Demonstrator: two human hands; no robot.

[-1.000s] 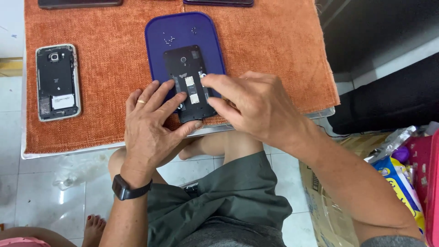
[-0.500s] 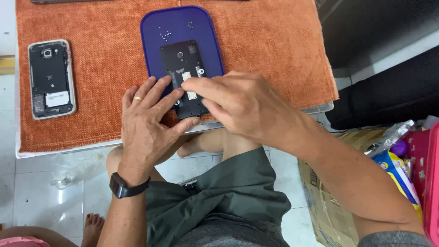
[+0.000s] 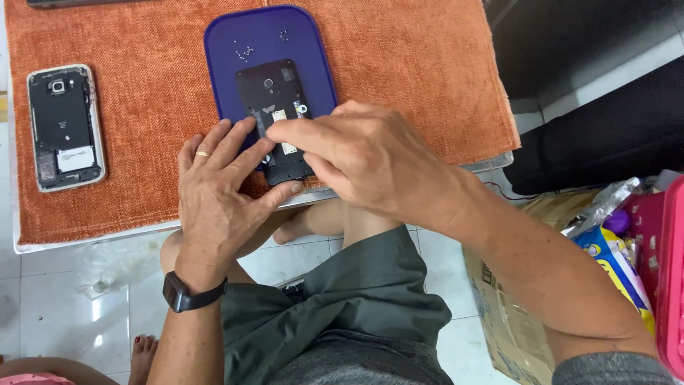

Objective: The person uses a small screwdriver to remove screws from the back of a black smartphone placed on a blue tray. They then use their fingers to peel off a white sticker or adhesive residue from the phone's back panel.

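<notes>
An opened black phone [image 3: 274, 100] lies on a blue oval tray [image 3: 224, 50] on an orange cloth [image 3: 413, 64]. My left hand [image 3: 217, 192], with a ring and a black wrist watch, rests flat on the phone's lower left edge, fingers spread. My right hand [image 3: 356, 160] reaches across from the right. Its fingertips press on the phone's inner parts near the middle. The phone's lower half is hidden under both hands. Several tiny screws [image 3: 244, 50] lie on the tray above the phone.
A second opened phone [image 3: 64, 128] with a white frame lies on the cloth at the left. A cardboard box [image 3: 499, 314], colourful packets [image 3: 613, 257] and a pink container [image 3: 670, 285] stand on the floor at the right. A dark object [image 3: 605, 135] sits beyond the table's right edge.
The view has shifted slightly. My right hand's fingers have slid a little to the left over the phone's inside. My left hand stays pressed at the phone's lower left.
</notes>
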